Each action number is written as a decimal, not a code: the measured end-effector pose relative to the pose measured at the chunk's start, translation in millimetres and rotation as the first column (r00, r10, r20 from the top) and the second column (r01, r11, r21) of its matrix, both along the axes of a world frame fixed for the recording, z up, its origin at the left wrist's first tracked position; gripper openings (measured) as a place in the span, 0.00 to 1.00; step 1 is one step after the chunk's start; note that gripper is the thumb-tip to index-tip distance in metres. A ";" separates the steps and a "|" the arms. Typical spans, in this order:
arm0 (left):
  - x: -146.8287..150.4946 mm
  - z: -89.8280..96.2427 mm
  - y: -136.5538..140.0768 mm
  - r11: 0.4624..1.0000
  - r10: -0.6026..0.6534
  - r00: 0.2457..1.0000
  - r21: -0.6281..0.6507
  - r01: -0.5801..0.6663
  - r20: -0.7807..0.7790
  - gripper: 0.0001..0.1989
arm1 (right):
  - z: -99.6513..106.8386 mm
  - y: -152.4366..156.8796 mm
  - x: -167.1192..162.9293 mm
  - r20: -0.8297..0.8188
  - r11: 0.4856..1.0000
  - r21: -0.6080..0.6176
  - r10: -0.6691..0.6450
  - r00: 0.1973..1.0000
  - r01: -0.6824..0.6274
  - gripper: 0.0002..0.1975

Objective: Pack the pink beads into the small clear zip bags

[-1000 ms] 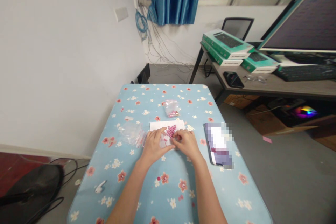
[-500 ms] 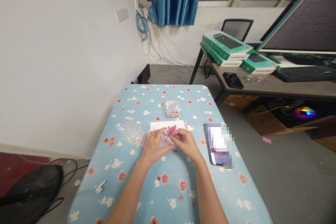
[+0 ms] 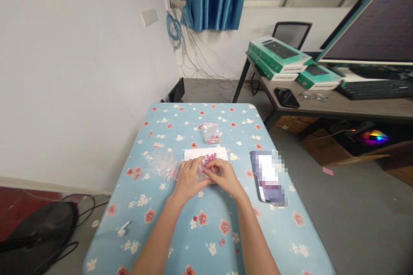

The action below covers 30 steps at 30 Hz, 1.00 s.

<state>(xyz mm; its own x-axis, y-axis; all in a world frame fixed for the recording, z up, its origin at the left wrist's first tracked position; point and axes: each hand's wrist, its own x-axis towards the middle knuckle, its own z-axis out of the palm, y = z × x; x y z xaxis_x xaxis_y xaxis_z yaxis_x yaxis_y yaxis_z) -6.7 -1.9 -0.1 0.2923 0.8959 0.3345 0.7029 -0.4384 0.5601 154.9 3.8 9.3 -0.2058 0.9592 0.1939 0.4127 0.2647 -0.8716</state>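
Note:
My left hand (image 3: 189, 179) rests at the left of a white sheet of paper (image 3: 192, 153), fingers and thumb curved around a small clear zip bag (image 3: 200, 175). Several small round pink pieces (image 3: 211, 157), like beads or pills, lie heaped on the paper. My right hand (image 3: 225, 176) is closed in a pinch, its fingertips at the bag's opening beside the heap; what they hold is too small to make out. Behind the paper lies another clear bag (image 3: 211, 132) with pink pieces at its bottom.
A pile of clear bags (image 3: 161, 164) lies left of my left hand. A phone-like device (image 3: 258, 176), partly blurred out, lies on the right. A white earbud (image 3: 124, 228) sits at the front left. Past the flowered table (image 3: 174, 116) stands a desk with green boxes (image 3: 277, 58).
My right hand's fingertips have moved slightly left, from the edge of the pink heap to the bag. My left hand stays in place.

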 end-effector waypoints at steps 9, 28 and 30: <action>-0.4 -0.7 0.2 1.000 -0.007 1.000 0.005 0.007 0.005 0.35 | 0.7 1.0 7.8 0.040 0.996 0.030 -0.090 0.995 0.089 0.05; -1.1 -1.2 0.3 1.000 -0.009 1.000 -0.001 0.009 0.006 0.35 | -14.9 4.6 10.6 0.409 0.955 0.130 -0.296 0.863 0.266 0.10; -1.2 -1.4 0.2 1.000 -0.012 1.000 0.006 0.012 0.007 0.35 | -15.7 5.2 9.9 0.416 0.956 0.125 -0.294 0.861 0.267 0.09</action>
<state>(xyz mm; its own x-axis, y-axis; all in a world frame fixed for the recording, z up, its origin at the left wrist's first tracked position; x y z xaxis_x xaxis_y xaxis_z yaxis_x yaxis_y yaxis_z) -7.9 -1.7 -1.5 0.3008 0.8905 0.3414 0.6939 -0.4499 0.5622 164.8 8.9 -6.5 -0.0054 0.9780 0.2088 0.8039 0.1284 -0.5807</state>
